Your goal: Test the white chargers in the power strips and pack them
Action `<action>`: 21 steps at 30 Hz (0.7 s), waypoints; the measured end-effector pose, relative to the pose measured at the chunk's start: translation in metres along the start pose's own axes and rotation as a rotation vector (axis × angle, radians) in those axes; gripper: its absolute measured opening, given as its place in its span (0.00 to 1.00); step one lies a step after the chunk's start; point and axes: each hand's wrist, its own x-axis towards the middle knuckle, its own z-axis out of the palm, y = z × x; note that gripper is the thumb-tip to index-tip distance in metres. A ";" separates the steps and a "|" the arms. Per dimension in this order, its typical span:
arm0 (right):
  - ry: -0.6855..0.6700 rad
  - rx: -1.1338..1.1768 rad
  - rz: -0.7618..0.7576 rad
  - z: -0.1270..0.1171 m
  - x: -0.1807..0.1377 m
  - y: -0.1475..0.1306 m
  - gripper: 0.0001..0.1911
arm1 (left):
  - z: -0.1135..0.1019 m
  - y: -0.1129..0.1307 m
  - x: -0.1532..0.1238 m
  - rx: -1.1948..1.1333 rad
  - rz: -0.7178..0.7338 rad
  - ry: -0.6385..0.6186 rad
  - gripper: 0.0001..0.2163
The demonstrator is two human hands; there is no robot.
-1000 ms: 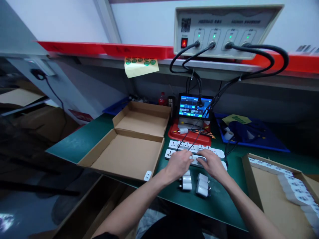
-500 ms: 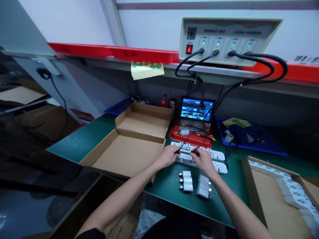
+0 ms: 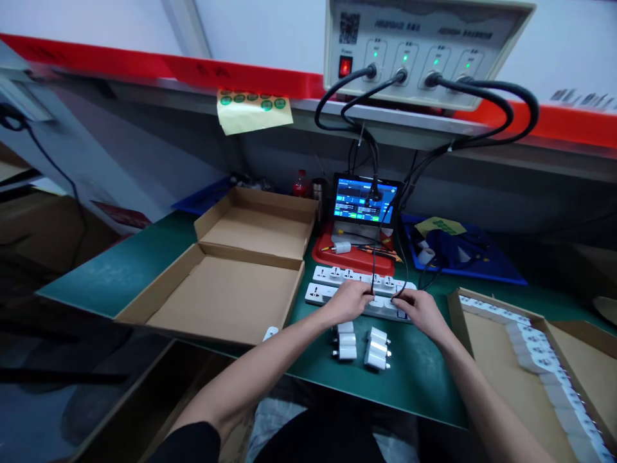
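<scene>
My left hand (image 3: 353, 302) is closed, its fingertips pinching the end of a thin black cable (image 3: 373, 267) over the front white power strip (image 3: 315, 294). A little to its right, my right hand (image 3: 421, 310) pinches a second black cable (image 3: 403, 257) near the same strip's right half. The fingers partly hide the cable ends, so I cannot tell whether they are plugged in. Behind lies another white power strip (image 3: 321, 273). Nearer me, two short rows of white plug adapters, a left row (image 3: 347, 344) and a right row (image 3: 377, 350), lie on the green table.
An open cardboard box (image 3: 231, 296) stands left, with a white piece (image 3: 270, 333) at its near corner. Right is a box (image 3: 496, 360) holding rows of white adapters. Behind are a lit screen (image 3: 361, 200), red tray (image 3: 321, 254), blue tray (image 3: 501, 270) and cabled tester (image 3: 434, 45).
Both hands have moved right along the front power strip with the cables. The view has shifted too, and a white piece now shows in the left box beside my forearm.
</scene>
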 end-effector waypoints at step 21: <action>0.091 -0.252 -0.146 0.018 -0.014 0.006 0.12 | 0.013 0.004 0.018 0.213 0.018 -0.085 0.07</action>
